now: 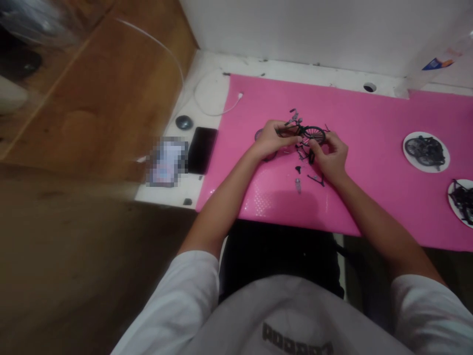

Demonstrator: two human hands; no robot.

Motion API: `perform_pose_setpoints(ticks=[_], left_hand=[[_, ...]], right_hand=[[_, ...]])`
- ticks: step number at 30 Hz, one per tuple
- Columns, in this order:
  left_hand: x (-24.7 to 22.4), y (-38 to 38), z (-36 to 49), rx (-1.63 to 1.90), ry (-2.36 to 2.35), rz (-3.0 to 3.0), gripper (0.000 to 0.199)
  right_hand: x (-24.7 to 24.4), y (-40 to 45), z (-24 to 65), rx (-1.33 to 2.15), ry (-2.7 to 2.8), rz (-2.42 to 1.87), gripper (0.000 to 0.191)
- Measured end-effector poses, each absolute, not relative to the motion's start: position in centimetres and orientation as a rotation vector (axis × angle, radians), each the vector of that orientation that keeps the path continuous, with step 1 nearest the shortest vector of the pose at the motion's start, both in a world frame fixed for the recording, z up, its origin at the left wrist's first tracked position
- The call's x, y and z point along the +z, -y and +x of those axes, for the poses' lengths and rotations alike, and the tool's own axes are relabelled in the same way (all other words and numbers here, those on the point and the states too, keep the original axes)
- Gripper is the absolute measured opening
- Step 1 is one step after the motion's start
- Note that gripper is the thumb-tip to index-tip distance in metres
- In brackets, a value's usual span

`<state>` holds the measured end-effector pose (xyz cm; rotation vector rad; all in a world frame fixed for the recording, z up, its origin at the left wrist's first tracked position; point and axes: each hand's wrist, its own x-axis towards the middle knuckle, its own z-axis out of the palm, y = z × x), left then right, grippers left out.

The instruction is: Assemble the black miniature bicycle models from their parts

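A small dark model bicycle (312, 134) with a spoked wheel and handlebars is held just above the pink mat, between both hands. My left hand (272, 139) is closed on its frame near the handlebars, thumb pointing right. Fingers of my right hand (331, 156) pinch the spoked wheel from the right side. Another wheel (259, 134) shows partly behind my left hand. Below the hands lie loose parts: a small black saddle-like piece (297, 169), a thin dark forked piece (317, 180) and a greyish clear piece (298, 185).
At right, one white plate (408, 159) holds dark wheels, and another (454, 207) holds black parts. A dark phone (201, 150), a blurred-out device (166, 162), a round black object (184, 122) and a white cable (221, 114) lie left. A white wall (318, 34) rises behind the pink mat (377, 197).
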<state>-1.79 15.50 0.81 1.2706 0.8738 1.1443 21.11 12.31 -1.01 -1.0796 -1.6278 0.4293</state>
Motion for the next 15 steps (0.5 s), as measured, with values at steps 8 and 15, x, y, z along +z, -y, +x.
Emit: perform_pose_setpoints(ticks=[8, 15], left_hand=[[0.72, -15.78, -1.85, 1.070, -0.795, 1.240, 0.043], [1.10, -15.57, -1.80, 1.044, -0.798, 1.297, 0.042]], right_hand=[[-1.46, -12.46, 21.20, 0.448, 1.596, -1.051, 0.049], [-1.38, -12.39, 21.18, 0.498, 1.569, -1.065, 0.056]])
